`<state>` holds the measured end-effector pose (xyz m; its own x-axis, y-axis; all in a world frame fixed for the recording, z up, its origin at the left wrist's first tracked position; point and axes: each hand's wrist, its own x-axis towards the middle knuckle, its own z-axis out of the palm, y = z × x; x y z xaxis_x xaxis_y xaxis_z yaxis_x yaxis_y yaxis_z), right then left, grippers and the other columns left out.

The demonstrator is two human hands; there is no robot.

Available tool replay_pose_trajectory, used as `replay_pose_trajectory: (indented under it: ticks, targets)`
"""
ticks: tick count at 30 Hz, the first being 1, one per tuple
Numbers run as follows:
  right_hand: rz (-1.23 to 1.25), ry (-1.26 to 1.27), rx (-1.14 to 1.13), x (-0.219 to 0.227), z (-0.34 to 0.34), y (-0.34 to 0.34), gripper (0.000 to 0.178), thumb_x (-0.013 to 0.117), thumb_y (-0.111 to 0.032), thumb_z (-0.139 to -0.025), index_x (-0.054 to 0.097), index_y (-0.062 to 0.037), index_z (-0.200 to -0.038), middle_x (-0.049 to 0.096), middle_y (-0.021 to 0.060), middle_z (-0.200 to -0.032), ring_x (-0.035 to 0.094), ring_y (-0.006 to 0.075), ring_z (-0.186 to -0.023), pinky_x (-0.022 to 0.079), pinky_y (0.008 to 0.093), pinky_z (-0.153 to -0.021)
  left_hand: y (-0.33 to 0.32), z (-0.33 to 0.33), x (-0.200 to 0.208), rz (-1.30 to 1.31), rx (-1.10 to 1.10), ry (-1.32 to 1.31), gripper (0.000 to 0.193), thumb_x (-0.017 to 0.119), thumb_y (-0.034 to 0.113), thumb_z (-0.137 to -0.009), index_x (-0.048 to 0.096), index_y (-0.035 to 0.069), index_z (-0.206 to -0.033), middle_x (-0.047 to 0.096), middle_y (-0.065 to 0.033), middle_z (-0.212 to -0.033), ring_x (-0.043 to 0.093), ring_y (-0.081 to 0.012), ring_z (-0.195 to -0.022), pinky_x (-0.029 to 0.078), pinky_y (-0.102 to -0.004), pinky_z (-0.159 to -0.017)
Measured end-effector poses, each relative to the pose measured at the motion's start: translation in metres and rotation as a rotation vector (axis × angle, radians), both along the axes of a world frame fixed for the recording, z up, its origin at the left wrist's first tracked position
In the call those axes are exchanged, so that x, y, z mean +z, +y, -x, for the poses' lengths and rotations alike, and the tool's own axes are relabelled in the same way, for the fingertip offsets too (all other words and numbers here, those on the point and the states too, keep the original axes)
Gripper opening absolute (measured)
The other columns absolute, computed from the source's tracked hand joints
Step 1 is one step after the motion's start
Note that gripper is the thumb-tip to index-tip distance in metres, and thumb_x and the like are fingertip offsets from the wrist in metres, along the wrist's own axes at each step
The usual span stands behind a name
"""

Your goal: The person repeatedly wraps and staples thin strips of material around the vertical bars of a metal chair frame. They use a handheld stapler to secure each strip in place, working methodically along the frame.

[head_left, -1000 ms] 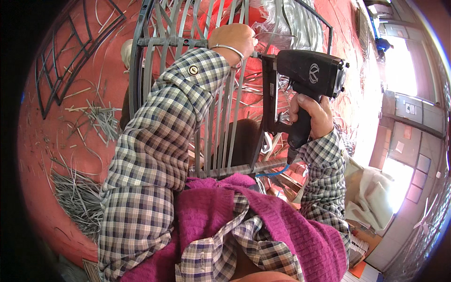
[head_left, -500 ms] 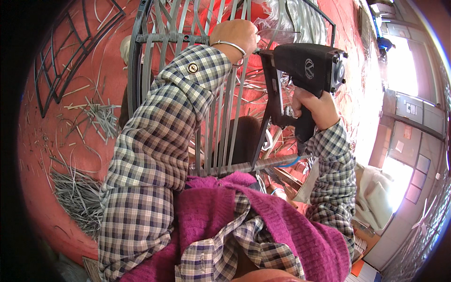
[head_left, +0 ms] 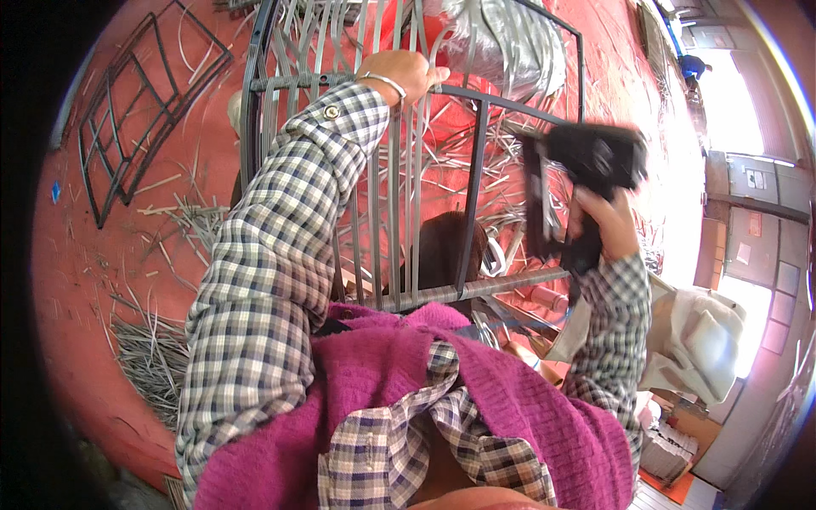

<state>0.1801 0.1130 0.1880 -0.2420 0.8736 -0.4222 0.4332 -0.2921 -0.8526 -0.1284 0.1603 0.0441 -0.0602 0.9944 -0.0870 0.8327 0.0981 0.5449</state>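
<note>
A black metal frame point(head_left: 473, 191) lies across my lap, with long flat grey strips point(head_left: 395, 191) stretched side by side over its left part. My left hand point(head_left: 398, 71) is closed at the frame's upper crossbar, pinching a grey strip there; the fingertips are partly hidden. My right hand point(head_left: 610, 223) is wrapped round the grip of a black staple gun point(head_left: 599, 155), held up to the right of the frame and smeared by motion. Between the two hands, the right part of the frame has no strips. Its near bar point(head_left: 518, 280) is wound with grey strip.
Another black metal frame point(head_left: 127, 157) lies on the red floor at the far left. A heap of grey strips point(head_left: 157, 361) lies at the left. Beyond the frame sits a bundle of shiny translucent strips point(head_left: 506, 51). White sacking point(head_left: 693, 340) stands at the right.
The staple gun has moved right and slightly down, away from the upper crossbar beside my left hand. My left hand has shifted slightly left and stays at the crossbar.
</note>
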Motion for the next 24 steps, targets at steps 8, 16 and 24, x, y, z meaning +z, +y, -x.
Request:
replay_pose_trajectory:
  ticks: [8,16,24]
  targets:
    - [-0.527,-0.799,-0.416,-0.075,-0.352,-0.046,0.036,0.062,-0.029,-0.076,0.062,-0.0032,-0.101,0.066,0.0143,-0.084,0.063,0.0265,-0.079,0.047,0.0373,-0.072,-0.014,-0.013,0.039,-0.167,-0.038,0.236,0.058,0.041,0.057,-0.089,0.067,0.007,-0.071,0.062,-0.0192,-0.069,0.062,-0.0365,-0.068,0.048,-0.0477,-0.062]
    - [0.12,-1.626,-0.599,-0.091,-0.44,0.0,0.07,0.064,-0.041,-0.081,0.035,-0.01,-0.136,0.054,0.0169,-0.122,0.051,0.0331,-0.114,0.041,0.0402,-0.097,-0.011,-0.049,0.116,-0.394,-0.056,0.281,0.055,0.046,0.054,-0.087,0.056,0.009,-0.057,0.053,-0.0145,-0.054,0.054,-0.0356,-0.053,0.04,-0.0462,-0.049]
    - [-1.006,-0.302,-0.012,0.032,-0.251,0.204,0.031,0.061,-0.009,-0.08,0.06,0.001,-0.109,0.063,0.0154,-0.103,0.061,0.0246,-0.095,0.046,0.032,-0.086,0.032,-0.143,0.215,-0.308,-0.293,0.34,0.03,0.059,0.038,-0.082,0.06,0.008,-0.078,0.06,-0.0094,-0.07,0.061,-0.03,-0.067,0.047,-0.042,-0.059]
